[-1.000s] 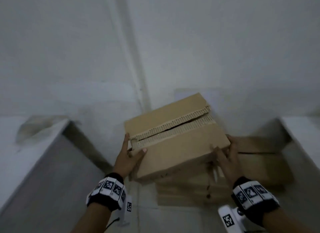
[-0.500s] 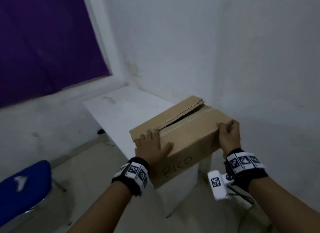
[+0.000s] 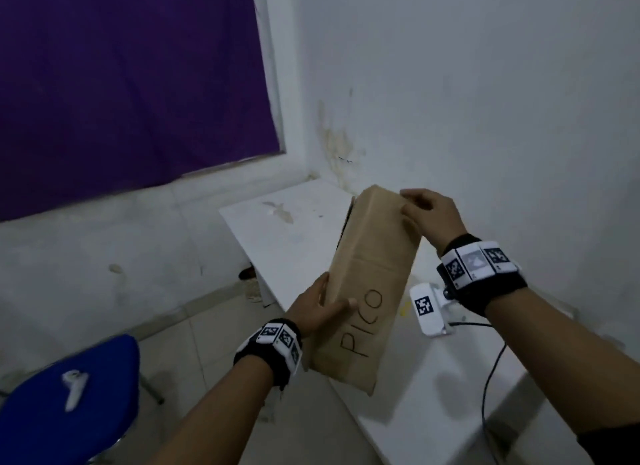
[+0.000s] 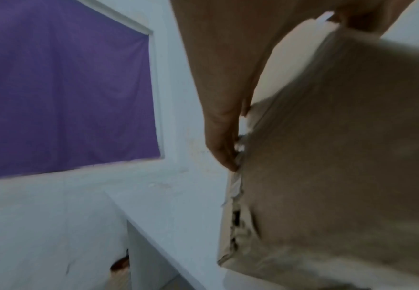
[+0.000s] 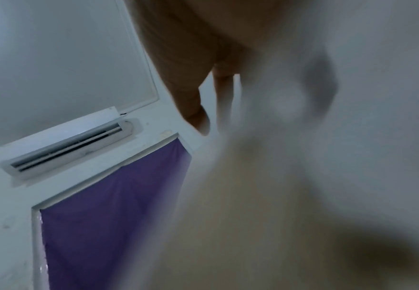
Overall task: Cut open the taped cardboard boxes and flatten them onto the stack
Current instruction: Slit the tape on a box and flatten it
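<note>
Gripping tilted box [image 3: 367,291] above table [image 3: 294,243] | both hands | head: "PICO"; wrists blurred

I'm seeing a tan box [image 3: 367,291] with black "PICO" lettering. Purple curtain [image 3: 131,83], blue chair [image 3: 52,412], white table [image 3: 287,229].

Place: I'm looking into a bare, plain room, office-like.
Walls: white painted walls [image 3: 485,101], stained in the corner.
Window: covered by a purple cloth [image 3: 131,83].
Cooling: white wall-mounted air conditioner [image 5: 64,141] above it.
Furniture: white rectangular desk [image 3: 277,229]; blue padded chair [image 3: 52,412].
Floor: pale tiles [image 3: 207,326].
</note>
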